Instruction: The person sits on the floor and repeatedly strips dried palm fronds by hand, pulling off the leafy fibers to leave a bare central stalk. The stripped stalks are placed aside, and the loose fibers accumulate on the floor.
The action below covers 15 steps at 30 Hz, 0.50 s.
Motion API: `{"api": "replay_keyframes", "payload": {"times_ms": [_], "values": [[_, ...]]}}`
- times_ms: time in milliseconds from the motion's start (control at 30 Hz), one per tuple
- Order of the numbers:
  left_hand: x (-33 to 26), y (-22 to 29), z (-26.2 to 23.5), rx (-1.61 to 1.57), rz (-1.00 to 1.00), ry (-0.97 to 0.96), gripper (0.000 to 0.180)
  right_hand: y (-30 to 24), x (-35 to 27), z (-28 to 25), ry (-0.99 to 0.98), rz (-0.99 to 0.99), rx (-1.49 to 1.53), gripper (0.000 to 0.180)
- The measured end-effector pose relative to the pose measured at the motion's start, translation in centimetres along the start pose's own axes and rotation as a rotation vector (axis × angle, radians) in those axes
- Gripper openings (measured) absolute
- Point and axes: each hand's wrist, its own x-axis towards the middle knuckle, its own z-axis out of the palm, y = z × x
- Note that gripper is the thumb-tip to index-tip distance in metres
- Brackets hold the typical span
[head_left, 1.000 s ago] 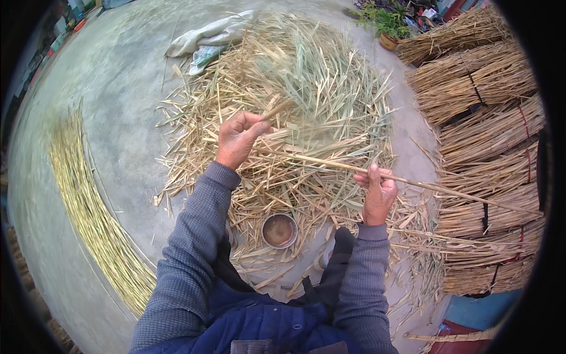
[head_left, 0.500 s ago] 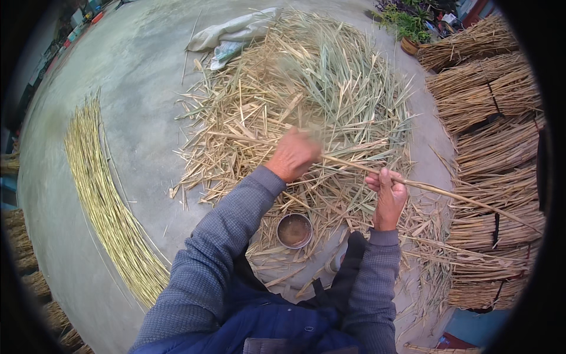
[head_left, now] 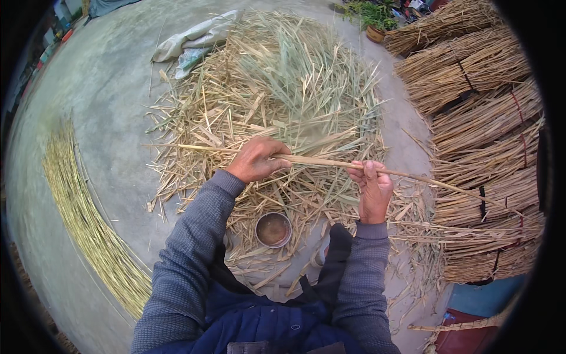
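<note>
The reed stalk [head_left: 330, 162] lies almost level across my view, its long axis running left to right above the heap of husks [head_left: 277, 106]. I see my left hand [head_left: 256, 160] closed over it near the middle, and my right hand [head_left: 371, 186] pinching it just beside, fingers up. The bare length trails off rightward toward the tied bundles [head_left: 483, 118], so the right hand sits nearer that end.
</note>
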Motion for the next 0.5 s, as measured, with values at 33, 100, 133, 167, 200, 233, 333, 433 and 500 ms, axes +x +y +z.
{"api": "replay_keyframes", "payload": {"times_ms": [33,100,133,167,200,233,333,433,500], "values": [[0.4,0.3,0.4,-0.012,0.014,0.029,0.028,-0.1,-0.2,0.1,-0.002,0.013,-0.003,0.025],[0.8,0.5,0.5,-0.207,-0.139,-0.042,0.025,-0.3,-0.4,0.1,-0.016,0.035,0.022,0.024],[0.9,0.3,0.3,-0.306,-0.191,-0.074,0.024,-0.4,-0.5,0.0,-0.016,0.034,-0.002,0.024],[1.0,0.1,0.0,-0.518,-0.28,-0.098,0.019,-0.5,-0.6,-0.1,-0.023,0.033,-0.007,0.023],[1.0,-0.1,-0.1,-0.838,-0.427,0.043,0.015,-0.6,-0.7,-0.2,-0.045,0.018,0.006,0.023],[1.1,-0.7,-1.1,-0.825,-0.44,0.191,0.016,-0.6,-0.6,-0.4,-0.024,0.03,-0.021,0.023],[1.0,-1.7,-3.1,-0.182,-0.344,0.289,0.026,-0.8,-0.4,-0.6,-0.013,0.042,-0.054,0.023],[0.7,-0.8,-3.2,0.578,-0.157,0.305,0.039,-0.4,-0.4,0.0,-0.038,0.072,-0.083,0.025],[1.0,0.9,-1.5,0.609,0.018,0.352,0.043,0.4,-0.6,1.0,-0.067,0.086,-0.099,0.026]]}}
